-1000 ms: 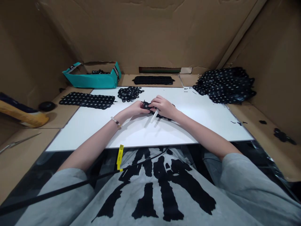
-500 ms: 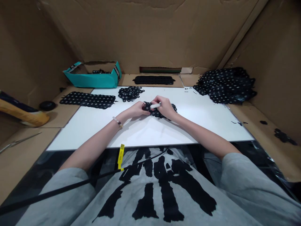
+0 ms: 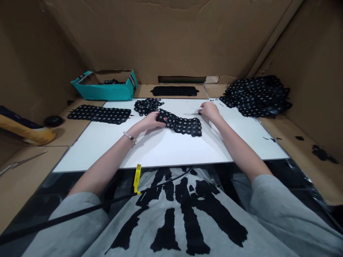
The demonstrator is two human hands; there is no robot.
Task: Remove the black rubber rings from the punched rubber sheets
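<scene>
A black rubber sheet punched with round holes lies on the white board in front of me. My left hand is closed on the sheet's left end and lifts it a little. My right hand is off the sheet, up and to the right of it, with its fingers pinched on a thin white stick that rests low over the board. A loose pile of black rings sits just behind my left hand.
A flat punched sheet lies at the left, another at the back, and a big heap of sheets at the right. A teal box holds rings. A wooden-handled tool and scissors lie far left. Cardboard walls surround.
My right hand left the sheet and moved up and right with the white stick. The sheet now lies stretched out on the board, held only by my left hand.
</scene>
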